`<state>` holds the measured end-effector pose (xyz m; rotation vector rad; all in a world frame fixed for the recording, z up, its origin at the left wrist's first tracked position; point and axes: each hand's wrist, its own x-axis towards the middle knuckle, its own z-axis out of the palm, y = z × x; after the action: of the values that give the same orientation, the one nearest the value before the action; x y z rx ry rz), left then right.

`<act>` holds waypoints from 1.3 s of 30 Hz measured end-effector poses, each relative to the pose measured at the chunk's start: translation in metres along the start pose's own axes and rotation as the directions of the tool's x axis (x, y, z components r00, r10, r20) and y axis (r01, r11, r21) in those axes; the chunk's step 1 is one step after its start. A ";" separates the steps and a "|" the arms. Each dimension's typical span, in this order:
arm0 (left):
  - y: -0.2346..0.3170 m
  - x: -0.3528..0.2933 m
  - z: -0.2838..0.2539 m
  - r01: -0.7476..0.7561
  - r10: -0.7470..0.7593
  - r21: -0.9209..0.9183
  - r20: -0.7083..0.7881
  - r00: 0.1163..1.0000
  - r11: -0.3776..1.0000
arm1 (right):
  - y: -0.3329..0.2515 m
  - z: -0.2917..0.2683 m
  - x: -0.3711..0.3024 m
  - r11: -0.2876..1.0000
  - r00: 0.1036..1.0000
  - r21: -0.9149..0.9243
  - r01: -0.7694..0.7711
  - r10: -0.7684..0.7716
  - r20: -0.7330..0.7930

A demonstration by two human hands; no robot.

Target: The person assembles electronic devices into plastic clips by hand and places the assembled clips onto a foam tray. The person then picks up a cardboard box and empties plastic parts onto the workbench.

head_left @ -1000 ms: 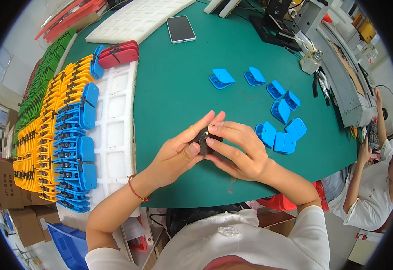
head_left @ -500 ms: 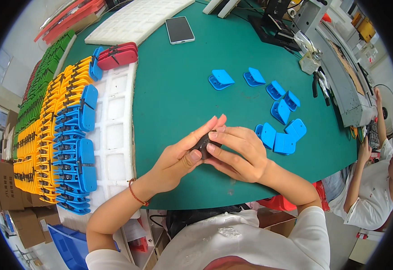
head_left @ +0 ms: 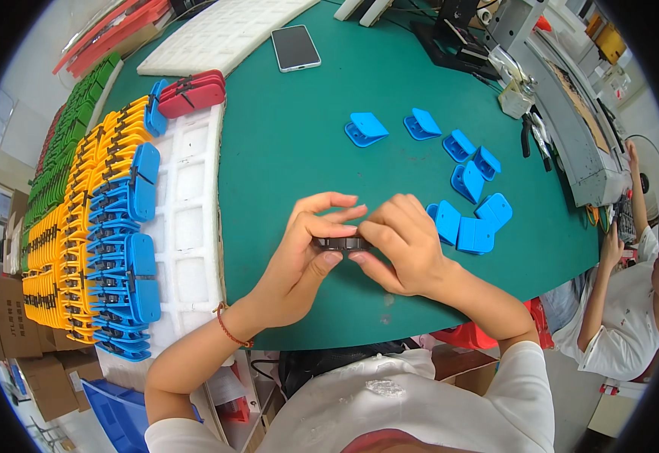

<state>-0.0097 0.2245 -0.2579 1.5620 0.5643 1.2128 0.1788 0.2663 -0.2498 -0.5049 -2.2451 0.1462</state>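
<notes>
Between my two hands, above the green tabletop (head_left: 299,151), is a small dark flat part (head_left: 342,244) with a rounded edge. My left hand (head_left: 299,245) pinches its left end between thumb and fingers. On its right end, the thumb and curled fingers of my right hand (head_left: 405,245) close in the same way. Fingers cover much of the part, so its exact kind cannot be made out. Nearest to my right hand are several blue folded clip-shaped pieces (head_left: 476,235), spread in a curve; another blue piece (head_left: 365,130) lies farther off.
On the left, a white foam tray (head_left: 186,226) carries rows of blue clips (head_left: 144,257), yellow clips (head_left: 80,226) and red clips (head_left: 192,94). A phone (head_left: 295,48) lies at the back. Pliers (head_left: 540,140) rest by a grey machine (head_left: 578,136). At right sits another person (head_left: 620,317).
Both hands have turned the dark part so that it now shows edge-on. My left fingers have bent, and my right fingers have curled in closer.
</notes>
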 end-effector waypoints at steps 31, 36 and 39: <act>0.014 -0.005 0.006 -0.034 0.056 0.411 -0.042 0.998 0.911 | -0.005 0.009 -0.004 0.931 0.995 0.357 0.078 -0.048 -0.091; 0.012 -0.010 0.007 0.019 0.012 0.320 -0.095 0.995 0.947 | -0.007 0.008 -0.006 0.893 0.998 0.448 -0.041 0.058 -0.024; 0.015 -0.009 0.007 0.024 0.004 0.368 -0.074 0.997 0.929 | -0.008 0.005 -0.007 0.886 0.998 0.461 -0.053 0.068 -0.015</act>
<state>-0.0098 0.2083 -0.2477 1.8287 0.8889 1.2082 0.1763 0.2563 -0.2558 -0.3124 -2.0681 0.6832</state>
